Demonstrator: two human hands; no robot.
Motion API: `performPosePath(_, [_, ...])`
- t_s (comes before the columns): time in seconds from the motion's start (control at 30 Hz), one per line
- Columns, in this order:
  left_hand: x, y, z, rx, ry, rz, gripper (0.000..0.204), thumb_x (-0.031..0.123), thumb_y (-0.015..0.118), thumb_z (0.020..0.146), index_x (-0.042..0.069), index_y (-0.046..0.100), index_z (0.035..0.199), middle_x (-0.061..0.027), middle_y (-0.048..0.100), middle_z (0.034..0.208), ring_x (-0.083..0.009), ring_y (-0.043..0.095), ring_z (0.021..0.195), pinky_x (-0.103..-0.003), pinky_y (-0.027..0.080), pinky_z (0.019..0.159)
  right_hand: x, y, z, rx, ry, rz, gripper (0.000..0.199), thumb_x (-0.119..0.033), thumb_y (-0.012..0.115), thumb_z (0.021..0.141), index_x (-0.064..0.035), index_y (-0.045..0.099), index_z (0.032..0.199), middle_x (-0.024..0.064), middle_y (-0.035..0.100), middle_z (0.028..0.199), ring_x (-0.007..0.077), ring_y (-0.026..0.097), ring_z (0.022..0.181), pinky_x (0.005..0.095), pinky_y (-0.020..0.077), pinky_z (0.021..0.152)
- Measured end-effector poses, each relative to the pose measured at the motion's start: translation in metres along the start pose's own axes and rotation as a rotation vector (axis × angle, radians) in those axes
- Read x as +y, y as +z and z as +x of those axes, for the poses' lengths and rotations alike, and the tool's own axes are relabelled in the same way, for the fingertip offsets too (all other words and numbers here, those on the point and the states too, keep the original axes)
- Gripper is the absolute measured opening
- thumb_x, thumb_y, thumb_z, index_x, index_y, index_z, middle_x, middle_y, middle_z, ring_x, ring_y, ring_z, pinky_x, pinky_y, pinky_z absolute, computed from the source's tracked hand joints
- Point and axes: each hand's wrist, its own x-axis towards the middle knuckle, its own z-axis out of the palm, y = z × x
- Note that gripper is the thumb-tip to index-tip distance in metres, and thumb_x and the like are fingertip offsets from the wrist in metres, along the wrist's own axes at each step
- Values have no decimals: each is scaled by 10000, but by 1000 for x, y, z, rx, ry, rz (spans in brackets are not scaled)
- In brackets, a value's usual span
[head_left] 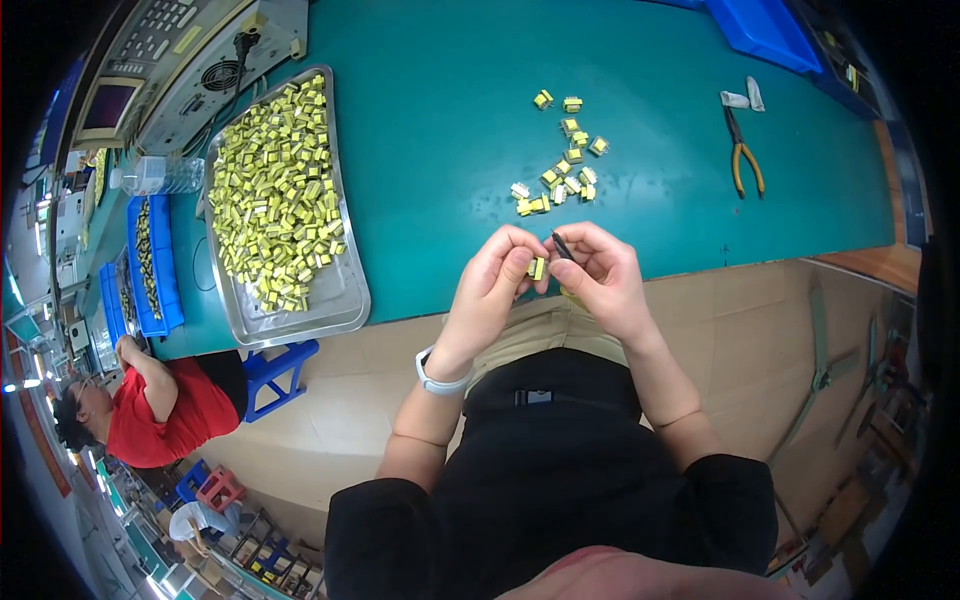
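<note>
Just off the near edge of the green table, my left hand (490, 275) pinches a small yellow transformer (538, 268) with metal pins between thumb and fingers. My right hand (608, 280) is closed around a slim black tool with a thin pointed tip (562, 246), held close beside that part. The tool's lower end is hidden in my palm, so its exact kind cannot be made out. Beyond my hands, several loose transformers (573, 156) lie scattered on the table. To the left, a metal tray (342, 300) carries a large heap of similar yellow parts.
Yellow-handled pliers (740, 160) and two small white sleeves (735, 100) lie at the right. A blue bin (765, 35) stands far right. Grey equipment (215, 90), a plastic bottle (170, 176) and blue bins (163, 310) line the left. A person in red (165, 425) sits there.
</note>
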Motion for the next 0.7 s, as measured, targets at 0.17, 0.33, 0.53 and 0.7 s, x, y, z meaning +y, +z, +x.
performPosePath(0.17, [0, -5, 0, -24, -12, 58, 211, 233, 462, 1058, 49, 562, 1026, -1, 589, 834, -40, 505, 716, -188, 348, 587, 3, -1, 0, -24, -7, -18, 230, -51, 644, 933, 55, 581, 1127, 65, 649, 955, 102, 636, 813, 222, 497, 692])
performPosePath(0.33, [-3, -8, 0, -26, -2, 108, 215, 232, 467, 1055, 48, 573, 1019, 6, 590, 779, -25, 455, 662, -192, 325, 562, 5, -1, -1, -19, 20, -27, 237, -75, 633, 944, 47, 580, 1140, 62, 652, 951, 83, 629, 782, 197, 450, 602])
performPosePath(0.53, [-4, -11, 1, -35, -8, 117, 209, 222, 467, 1054, 49, 579, 1017, 9, 591, 758, -21, 433, 643, -194, 314, 555, 7, -2, 0, -25, 34, 5, 247, -93, 629, 950, 48, 581, 1147, 60, 653, 937, 76, 625, 769, 198, 448, 595])
performPosePath(0.7, [-4, -10, 1, -23, -14, 104, 204, 218, 470, 1053, 51, 580, 1018, 9, 594, 762, -20, 433, 644, -193, 319, 557, 7, -2, 1, -33, 13, -36, 241, -80, 625, 949, 49, 581, 1148, 59, 652, 931, 73, 619, 766, 197, 453, 599])
